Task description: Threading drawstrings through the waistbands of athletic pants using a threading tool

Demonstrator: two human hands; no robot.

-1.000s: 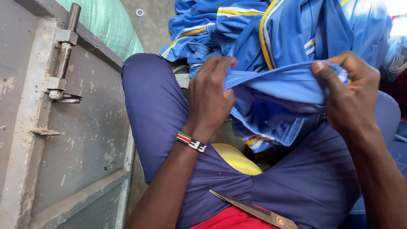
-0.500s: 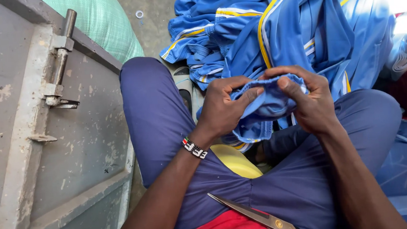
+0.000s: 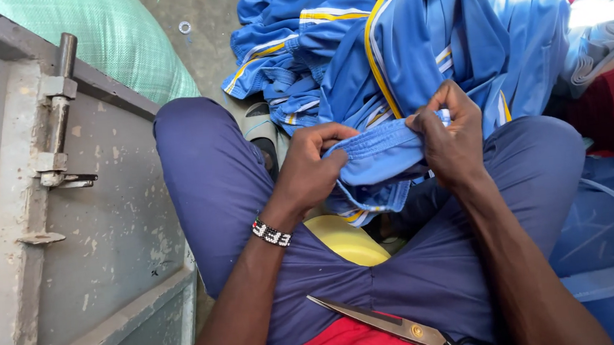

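Blue garment [image 3: 384, 160] in 2 hands [image 3: 379, 155]

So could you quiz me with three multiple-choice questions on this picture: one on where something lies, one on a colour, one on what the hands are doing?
1. Where do the scissors lie?
A. On the person's lap
B. On the green sack
C. On the grey metal door

2. What colour are the stripes on the blue garment?
A. Black and red
B. Yellow and white
C. Green only

3. How do the left hand and right hand stand?
A. Both empty
B. Only one grips
C. Both pinch the garment's edge

Answers: A, the blades rest across the lap; B, yellow and white bands run along the blue cloth; C, fingers of both hands close on the bunched edge.
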